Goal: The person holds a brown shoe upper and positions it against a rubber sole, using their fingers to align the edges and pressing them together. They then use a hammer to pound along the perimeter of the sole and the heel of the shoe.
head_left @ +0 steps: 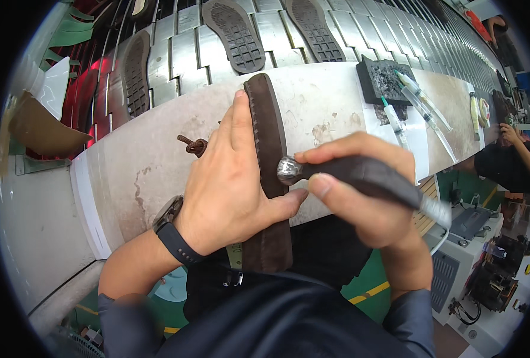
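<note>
Brown sole (271,131), clasped by the left hand (229,173), seemingly was being pressed; the right hand (375,212) gripped a tool (366,175). Steady bracing likely mattered next.

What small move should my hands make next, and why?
Perhaps ease the left hand slightly toward the body along the brown sole, because its thumb lies close to the metal tool head, while the right hand grips the dark handle.

One tool (369,174), three syringes (394,123) and three tread-up soles (236,37) show.
</note>
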The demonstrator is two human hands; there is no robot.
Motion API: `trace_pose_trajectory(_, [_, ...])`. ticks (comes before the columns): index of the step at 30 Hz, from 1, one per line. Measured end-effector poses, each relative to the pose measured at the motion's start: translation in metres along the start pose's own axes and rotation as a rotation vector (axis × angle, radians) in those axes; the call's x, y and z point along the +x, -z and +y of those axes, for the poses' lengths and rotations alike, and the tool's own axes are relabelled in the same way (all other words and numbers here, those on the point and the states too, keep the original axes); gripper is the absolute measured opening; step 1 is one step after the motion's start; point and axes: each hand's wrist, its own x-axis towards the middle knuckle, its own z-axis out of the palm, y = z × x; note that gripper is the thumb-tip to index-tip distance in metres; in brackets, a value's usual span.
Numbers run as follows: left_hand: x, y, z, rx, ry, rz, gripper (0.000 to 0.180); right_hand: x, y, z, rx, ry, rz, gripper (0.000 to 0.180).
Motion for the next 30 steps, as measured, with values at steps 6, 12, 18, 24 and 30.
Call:
trace_pose_trajectory(6, [-0.002,0.001,-0.002,-0.026,0.009,0.013,0.13,0.023,0.017,-0.008,0.153,-0.068,0.153,0.023])
trace_pose_trajectory(12, [0.001,0.005,0.003,-0.071,0.084,-0.033,0.132,0.051,0.011,-0.03,-0.212,-0.03,-0.087,0.023])
trace_pose_trajectory(18, [-0.003,0.005,-0.007,-0.006,-0.014,0.009,0.129,0.085,0.02,-0.016,0.089,-0.037,0.158,0.021])
trace_pose_trajectory(24, [-0.007,0.004,-0.013,-0.149,0.017,0.036,0.129,0.112,0.008,0.006,0.255,-0.24,0.031,0.024])
trace_pose_trajectory(30, [-0.011,0.031,-0.01,-0.131,-0.269,0.339,0.14,0.037,-0.022,0.001,0.701,0.098,0.176,0.037])
